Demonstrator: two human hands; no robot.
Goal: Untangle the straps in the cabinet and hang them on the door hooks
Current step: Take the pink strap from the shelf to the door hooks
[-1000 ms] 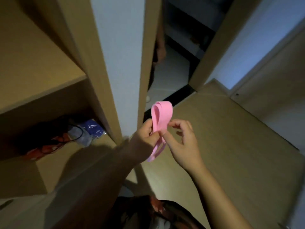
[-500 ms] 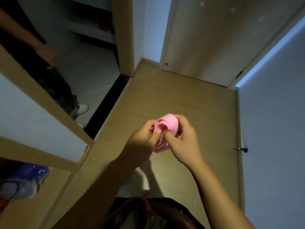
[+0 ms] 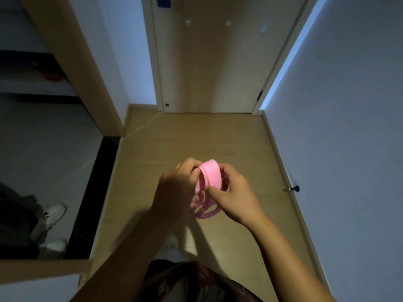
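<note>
1 pink strap [image 3: 210, 175] pinched between left hand [image 3: 177, 188], right hand [image 3: 236, 198].

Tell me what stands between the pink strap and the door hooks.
Nothing visible does. The left hand and right hand hold the pink strap over bare floor; the hooks sit on the door ahead.

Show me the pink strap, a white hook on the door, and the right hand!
Pink flat strap [image 3: 211, 173]: head view, middle of its wide top loop.
Leftmost small white door hook [image 3: 187, 22]: head view, its square body.
Right hand [image 3: 236, 198]: head view, back of the hand.
</note>
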